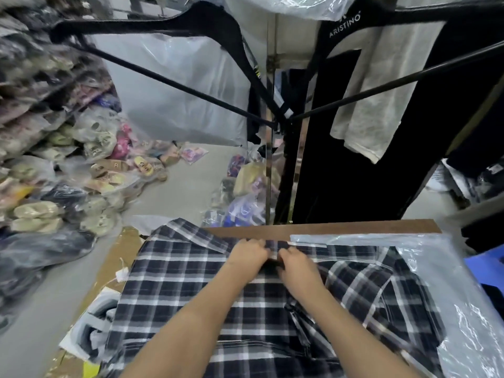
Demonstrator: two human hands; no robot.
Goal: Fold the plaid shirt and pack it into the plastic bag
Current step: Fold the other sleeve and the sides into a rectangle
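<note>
On the brown table (341, 227), the plaid shirt (191, 282) lay spread flat and not yet folded. Its collar sat at the far edge and its body ran straight back toward the person, so the long axis pointed away from them, with the hem passing out of view at the bottom. Both hands met at the neck of the shirt, almost touching. The left hand (249, 255) and the right hand (297, 264) had their fingers curled down into the cloth, and each seemed to pinch the collar edge on its own side of the front opening. The fingertips were hidden and blurred, so the exact grip could not be made out. The plastic bag (452, 271) lay to the right of the shirt, flat on the same table. A strip of its clear film crossed the shirt's right shoulder, and the rumpled right sleeve rested on it. That placed the right hand nearer the bag, and the left hand nearer the wide free side of the shirt, which hung past the table's left edge. By that layout, the folds would probably turn inward along the shirt's length, after which the bundle would go rightward into the bag. Black hangers (152, 25) hung overhead.
</note>
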